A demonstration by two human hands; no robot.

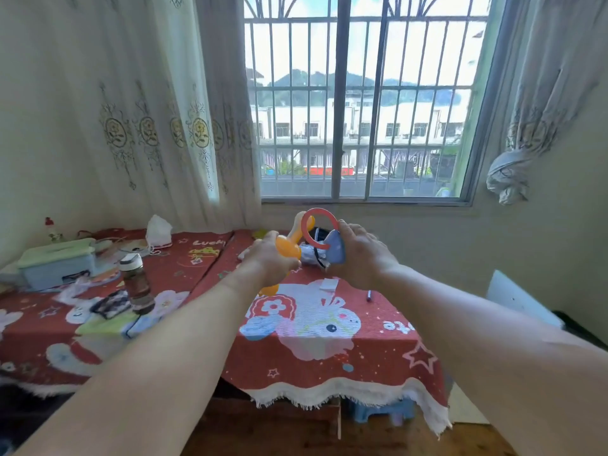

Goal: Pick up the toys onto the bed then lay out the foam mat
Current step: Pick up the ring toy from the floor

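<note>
Both my arms reach forward over a surface draped in a red cartoon-print cover [329, 357]. My left hand [269, 258] is closed around an orange and cream plastic toy [289, 245], whose cream end sticks up and whose orange end shows below the hand. My right hand [362, 255] grips a blue toy piece [336, 248] with a pink ring [319, 228] standing up from it. The two toys are held close together in the air, above a small silvery bundle [311, 256] lying on the cover.
On the left of the cover stand a brown bottle [136, 284], a light blue box with a green lid [57, 264], a dark patterned pouch [110, 304] and a white mask [158, 230]. A barred window [362, 103] with curtains is ahead. A blue stool [381, 413] sits under the cover's fringe.
</note>
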